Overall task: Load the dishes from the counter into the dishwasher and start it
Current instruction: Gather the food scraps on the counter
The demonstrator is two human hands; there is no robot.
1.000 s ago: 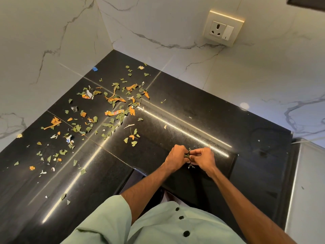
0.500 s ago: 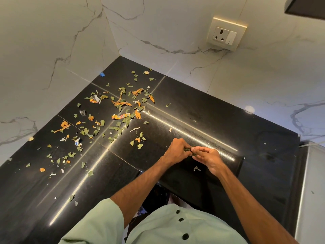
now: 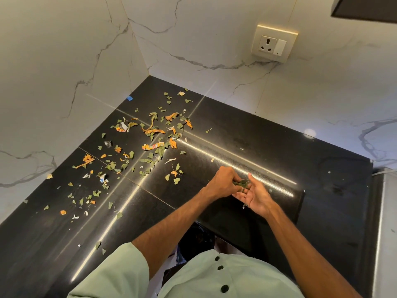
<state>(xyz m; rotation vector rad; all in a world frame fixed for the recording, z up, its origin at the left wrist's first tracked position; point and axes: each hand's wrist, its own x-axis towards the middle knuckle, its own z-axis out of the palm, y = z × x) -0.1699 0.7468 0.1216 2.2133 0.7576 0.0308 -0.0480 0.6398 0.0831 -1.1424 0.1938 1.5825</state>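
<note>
Green leaf scraps [image 3: 241, 183], probably light, limp, brittle: best pinched bunched. Left hand [image 3: 221, 182] fingers pinch them; right hand [image 3: 256, 197] lies open, palm-up, beneath. Black worktop [image 3: 247, 134]; dishes unseen.

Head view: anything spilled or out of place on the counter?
Yes. Torn green leaf bits and orange scraps litter the black counter toward the wall corner. No dishes show. The left hand pinches leaf pieces over the open right hand.

No text is legible; print on the orange wrapper scrap [image 3: 153, 146] is too blurred.
</note>
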